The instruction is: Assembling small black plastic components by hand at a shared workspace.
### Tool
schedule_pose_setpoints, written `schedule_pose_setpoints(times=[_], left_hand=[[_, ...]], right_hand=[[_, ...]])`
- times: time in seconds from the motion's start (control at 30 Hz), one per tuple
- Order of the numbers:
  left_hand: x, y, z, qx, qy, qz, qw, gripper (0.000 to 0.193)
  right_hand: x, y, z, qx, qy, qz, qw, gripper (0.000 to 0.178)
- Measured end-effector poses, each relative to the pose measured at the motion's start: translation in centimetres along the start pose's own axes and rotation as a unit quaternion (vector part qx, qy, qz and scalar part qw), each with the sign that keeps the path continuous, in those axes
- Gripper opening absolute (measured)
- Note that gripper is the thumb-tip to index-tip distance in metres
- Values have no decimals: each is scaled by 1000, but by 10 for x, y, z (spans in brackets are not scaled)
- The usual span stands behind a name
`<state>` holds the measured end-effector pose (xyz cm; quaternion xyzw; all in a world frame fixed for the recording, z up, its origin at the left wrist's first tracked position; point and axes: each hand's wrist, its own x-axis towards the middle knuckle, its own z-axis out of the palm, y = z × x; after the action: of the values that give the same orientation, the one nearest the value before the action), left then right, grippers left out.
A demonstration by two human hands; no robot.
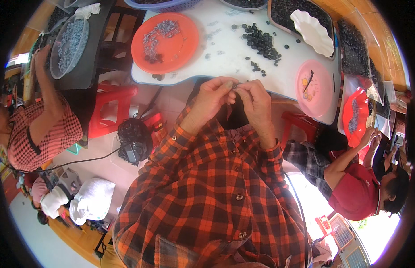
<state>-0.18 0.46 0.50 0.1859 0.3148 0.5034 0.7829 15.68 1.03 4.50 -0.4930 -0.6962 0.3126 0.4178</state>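
Observation:
My left hand (213,99) and my right hand (255,102) meet fingertip to fingertip just off the table's near edge. Both are closed in a pinch around something small and dark, mostly hidden by the fingers, so its kind does not show. Ahead to the left lies an orange-red round plate (189,49) with small grey-blue pieces (165,30) and a few dark ones. Small black round pieces (261,40) are heaped on the white table (212,53) ahead to the right.
A pink plate (319,73) with a dark stick-like thing sits at the table's right. Behind it are a white wavy dish (311,33) and a tray of black pieces (279,11). Co-workers sit left (47,125) and right (354,192). Red stools (110,111) stand below table height.

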Motion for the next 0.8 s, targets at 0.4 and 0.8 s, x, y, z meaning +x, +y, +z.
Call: schedule_pose_setpoints(times=[0.4, 0.8], left_hand=[[-4, 2, 1, 103, -8, 27, 994, 22], [-3, 0, 2, 98, -9, 20, 995, 22]], right_hand=[[-1, -7, -3, -13, -21, 23, 999, 4], [-2, -5, -1, -23, -8, 35, 999, 7]])
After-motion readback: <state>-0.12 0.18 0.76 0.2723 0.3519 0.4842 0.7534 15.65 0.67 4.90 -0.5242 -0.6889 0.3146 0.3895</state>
